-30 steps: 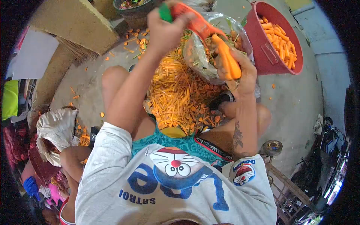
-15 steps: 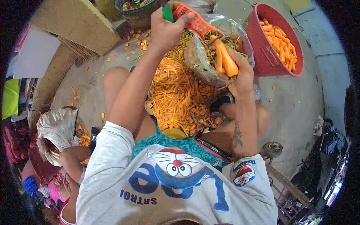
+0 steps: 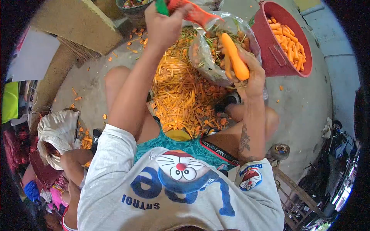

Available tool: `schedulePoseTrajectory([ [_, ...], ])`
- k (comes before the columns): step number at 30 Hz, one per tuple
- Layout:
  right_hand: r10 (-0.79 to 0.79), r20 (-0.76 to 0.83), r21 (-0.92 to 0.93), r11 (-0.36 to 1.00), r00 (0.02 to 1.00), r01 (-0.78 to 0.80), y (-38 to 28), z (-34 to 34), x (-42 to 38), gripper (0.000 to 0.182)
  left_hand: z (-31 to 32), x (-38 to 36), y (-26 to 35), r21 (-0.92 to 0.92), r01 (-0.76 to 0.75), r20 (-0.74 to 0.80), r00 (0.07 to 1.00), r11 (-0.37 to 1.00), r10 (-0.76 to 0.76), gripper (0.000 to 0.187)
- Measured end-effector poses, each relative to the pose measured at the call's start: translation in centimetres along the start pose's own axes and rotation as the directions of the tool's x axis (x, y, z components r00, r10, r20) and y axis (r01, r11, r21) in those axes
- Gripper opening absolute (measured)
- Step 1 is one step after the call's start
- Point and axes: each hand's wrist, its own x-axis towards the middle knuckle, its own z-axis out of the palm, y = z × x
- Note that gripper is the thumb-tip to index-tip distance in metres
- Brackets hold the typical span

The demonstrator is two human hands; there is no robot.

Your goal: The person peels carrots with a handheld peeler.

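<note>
My left hand (image 3: 163, 29) is closed around an orange-red peeler (image 3: 198, 14) with green wrapping (image 3: 162, 7) at its handle. The peeler is blurred, and its far end hangs above the rim of a clear plastic bag (image 3: 196, 57). In my right hand (image 3: 252, 73) is a bright orange carrot (image 3: 234, 56), its surface smooth, tilted with its upper end pointing away from me. The peeler and the carrot are apart. Inside the bag, below the carrot, lie green stalks and unpeeled carrots, partly hidden by my right hand.
Orange peelings (image 3: 181, 90) are heaped on the floor between my legs. A red tub (image 3: 271, 50) at the right holds many peeled carrots. A dark bin (image 3: 135, 13) stands at the top, a pale sack (image 3: 58, 129) at the left. Another person's arm (image 3: 75, 161) shows at lower left.
My left hand has moved up and left with the peeler, away from the carrot. My right hand has turned the carrot, showing more of its smooth side.
</note>
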Motion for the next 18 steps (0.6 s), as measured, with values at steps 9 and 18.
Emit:
schedulePoseTrajectory([
  [9, -0.355, 0.031, -0.790, 0.564, 0.934, 0.241, -0.2, 0.5, 0.1, 0.030, 1.7, -4.0, 3.6, 0.583, -0.196, 0.479, 0.867, 0.789, -0.138, 0.025],
  [18, -0.426, -0.103, -0.236, 0.888, 0.899, 0.394, -0.1, 0.5, 0.4, 0.025, 0.5, -2.9, 0.9, 0.622, -0.126, 0.538, 0.786, 0.773, -0.305, 0.028],
])
